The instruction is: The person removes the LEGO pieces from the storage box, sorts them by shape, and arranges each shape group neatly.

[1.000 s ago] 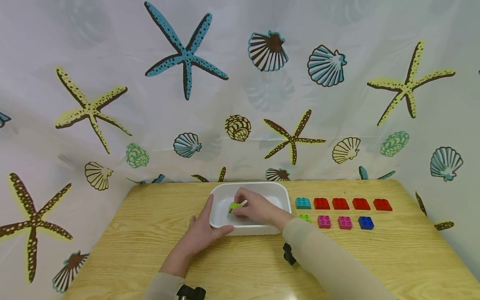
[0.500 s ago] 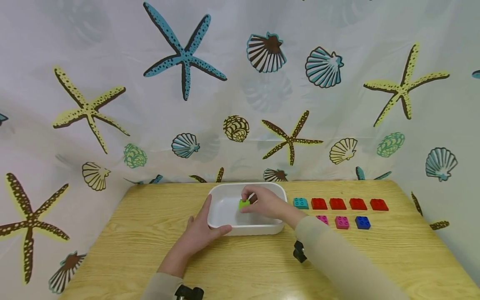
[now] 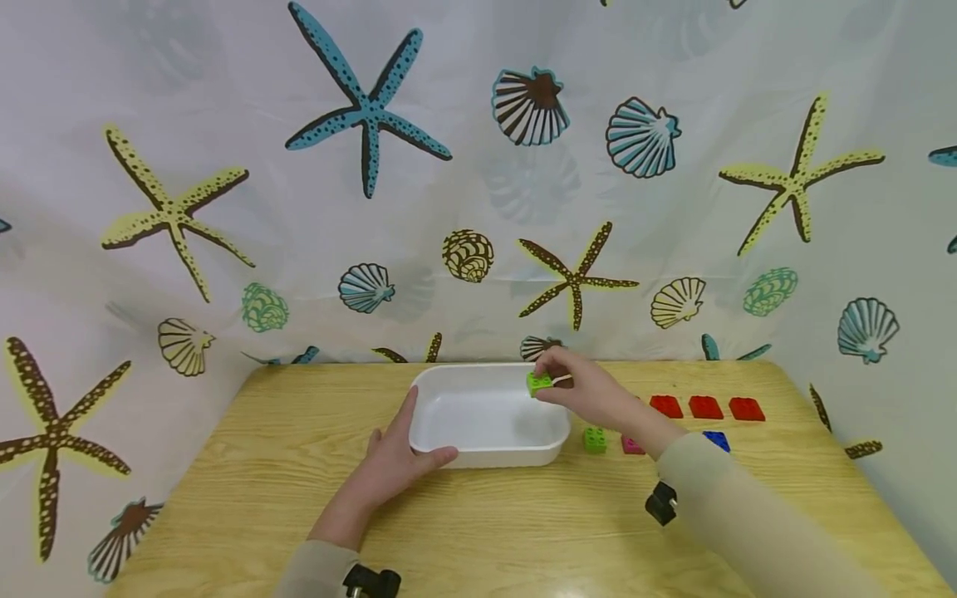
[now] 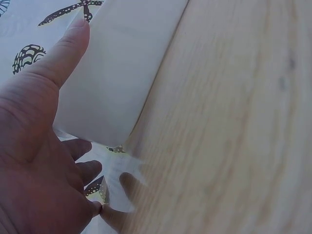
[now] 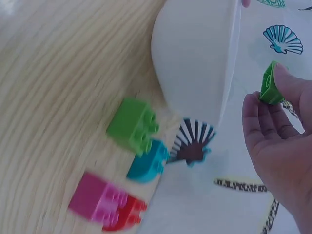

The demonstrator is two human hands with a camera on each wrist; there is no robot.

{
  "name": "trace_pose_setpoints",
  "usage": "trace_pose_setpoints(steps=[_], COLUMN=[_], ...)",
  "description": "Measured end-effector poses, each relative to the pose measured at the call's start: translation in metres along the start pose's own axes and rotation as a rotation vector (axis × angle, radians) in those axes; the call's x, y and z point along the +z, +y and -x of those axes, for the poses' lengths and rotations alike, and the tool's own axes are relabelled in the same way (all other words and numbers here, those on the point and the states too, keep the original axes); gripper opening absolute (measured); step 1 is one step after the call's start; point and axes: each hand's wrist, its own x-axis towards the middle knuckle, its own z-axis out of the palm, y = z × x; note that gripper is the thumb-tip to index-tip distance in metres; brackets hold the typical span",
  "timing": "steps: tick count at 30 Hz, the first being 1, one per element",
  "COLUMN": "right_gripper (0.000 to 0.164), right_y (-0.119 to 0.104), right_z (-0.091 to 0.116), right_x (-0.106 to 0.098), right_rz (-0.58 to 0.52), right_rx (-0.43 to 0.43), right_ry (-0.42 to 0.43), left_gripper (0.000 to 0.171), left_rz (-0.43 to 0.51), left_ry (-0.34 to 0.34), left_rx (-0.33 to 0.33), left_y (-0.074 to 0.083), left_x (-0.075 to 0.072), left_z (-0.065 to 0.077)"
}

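Observation:
My right hand (image 3: 591, 390) pinches a lime-green toy building brick (image 3: 538, 383) between thumb and fingertips, above the far right corner of a white plastic tray (image 3: 493, 456). In the right wrist view, the underside of this green brick (image 5: 269, 85) partly shows beside the thumb. At the tray's near left corner, my left hand (image 3: 392, 465) rests with a straight thumb along the front wall and the index finger along the left side. The left wrist view has the thumb (image 4: 63, 56) against the tray wall (image 4: 117, 73), other fingers extended behind the corner.
Right of the tray stand another green brick (image 3: 595, 440), a pink brick (image 3: 632, 445), a blue brick (image 3: 716, 440) and several red bricks (image 3: 705, 407). The right arm hides part of these rows; a teal brick (image 5: 147, 163) shows in the right wrist view. A patterned curtain (image 3: 463, 166) hangs behind the table.
The right hand has lifted the lime-green brick up from inside the tray and carried it right, to the tray's far right corner. The left hand has stayed at the tray's corner.

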Motion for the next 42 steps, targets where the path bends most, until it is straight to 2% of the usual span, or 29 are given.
trace_pose_setpoints(steps=[5,11,17,23,34,42], right_gripper=[0.05,0.042,0.039,0.04,0.046,0.048], right_y=[0.008,0.025,0.04,0.059,0.091,0.116], right_z=[0.033,0.073,0.1,0.127,0.173,0.191], right_x=[-0.032,-0.068,-0.092,-0.11,-0.131,-0.144], right_rz=[0.076,0.183,0.238,0.302,0.304,0.306], right_rx=[0.029,0.08,0.079,0.111,0.206,0.269], right_ry=[0.029,0.077,0.115,0.148,0.168,0.192], left_gripper=[0.133,0.132,0.132,0.133,0.134,0.134], left_rz=[-0.002,-0.012,-0.011,-0.002,-0.002,0.006], left_ry=[-0.007,-0.005,-0.009,-0.015,-0.018,-0.026], left_rx=[-0.008,0.004,0.01,0.005,-0.006,-0.007], left_y=[0.001,0.0,-0.002,-0.003,-0.001,0.003], left_x=[0.001,0.002,0.0,0.001,-0.001,-0.001], left_z=[-0.001,-0.001,0.0,0.0,-0.002,0.0])
